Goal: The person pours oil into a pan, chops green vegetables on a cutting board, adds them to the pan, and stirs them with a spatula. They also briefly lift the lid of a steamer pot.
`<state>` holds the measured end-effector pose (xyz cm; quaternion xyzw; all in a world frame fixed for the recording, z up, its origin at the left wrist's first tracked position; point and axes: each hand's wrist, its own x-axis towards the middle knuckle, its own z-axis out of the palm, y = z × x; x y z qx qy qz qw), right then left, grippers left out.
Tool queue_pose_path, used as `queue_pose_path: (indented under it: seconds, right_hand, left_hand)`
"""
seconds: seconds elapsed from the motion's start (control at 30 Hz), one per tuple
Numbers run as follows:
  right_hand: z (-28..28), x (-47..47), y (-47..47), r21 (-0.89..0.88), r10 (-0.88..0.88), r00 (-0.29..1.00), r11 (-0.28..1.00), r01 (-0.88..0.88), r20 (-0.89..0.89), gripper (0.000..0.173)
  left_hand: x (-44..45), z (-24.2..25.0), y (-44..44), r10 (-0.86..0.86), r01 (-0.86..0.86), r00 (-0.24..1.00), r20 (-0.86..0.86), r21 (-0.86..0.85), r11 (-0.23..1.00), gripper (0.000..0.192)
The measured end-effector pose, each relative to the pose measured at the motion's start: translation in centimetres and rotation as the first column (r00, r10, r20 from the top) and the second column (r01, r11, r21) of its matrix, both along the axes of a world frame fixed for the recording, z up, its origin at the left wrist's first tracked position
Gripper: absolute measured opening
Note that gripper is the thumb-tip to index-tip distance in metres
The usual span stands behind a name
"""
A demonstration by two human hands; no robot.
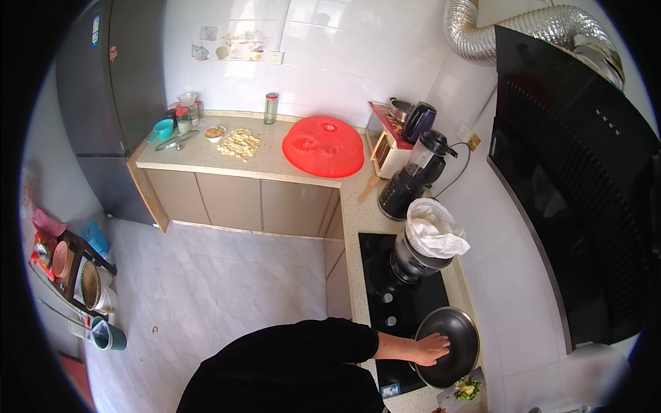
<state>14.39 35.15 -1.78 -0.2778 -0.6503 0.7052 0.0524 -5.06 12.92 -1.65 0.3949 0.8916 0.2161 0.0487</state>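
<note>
My left hand (433, 349) reaches over a dark wok (457, 340) on the black glass gas hob (379, 273). Its palm faces down with the fingers apart, holding nothing. Whether it touches the wok's inside I cannot tell. Beside the wok's near rim lies a flat grey piece, probably a cleaver blade (446, 397), bearing chopped green and yellow vegetables (467, 388). Only a sliver of my right hand (439, 410) shows at the bottom edge, close to that blade; its grip is hidden. My black sleeve and body cover the lower middle.
A pot (418, 260) on the hob carries a white basket (428, 206) with white cloth. Beyond stand a blender (410, 178), a wooden spatula (368, 189), a red food cover (324, 149) and sliced pale pieces (239, 143). The range hood (563, 196) overhangs at right.
</note>
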Motion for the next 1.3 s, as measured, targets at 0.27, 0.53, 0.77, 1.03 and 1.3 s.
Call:
queue_pose_path:
  seconds: [0.27,0.53,0.77,1.03,1.3]
  right_hand:
    - [0.5,0.0,-0.8,0.017,-0.013,1.000,1.000,0.013,0.014,0.021]
    - [1.7,0.4,-2.0,0.069,-0.023,0.999,0.997,0.022,0.022,0.026]
    - [-1.0,-0.9,-0.8,-0.039,0.002,0.999,0.999,-0.004,-0.042,0.014]
    - [-2.2,-0.7,-0.3,-0.119,0.031,0.980,0.991,-0.055,-0.196,0.015]
    - [-0.9,-0.6,-1.0,-0.122,-0.020,0.988,0.993,0.001,-0.154,0.014]
  left_hand:
    - [0.2,-1.3,-0.4,0.054,-0.045,0.993,-0.102,0.085,0.995,0.045]
    - [0.4,-0.6,-1.1,0.027,-0.027,1.000,0.005,0.021,0.999,0.049]
    - [1.3,0.3,-2.3,0.030,-0.017,0.994,-0.108,0.117,0.993,0.037]
    - [-0.3,-1.3,-5.0,0.154,-0.093,0.960,-0.236,0.251,0.964,0.035]
    - [0.4,-2.2,-5.5,0.179,-0.173,0.982,-0.053,0.096,0.980,0.051]
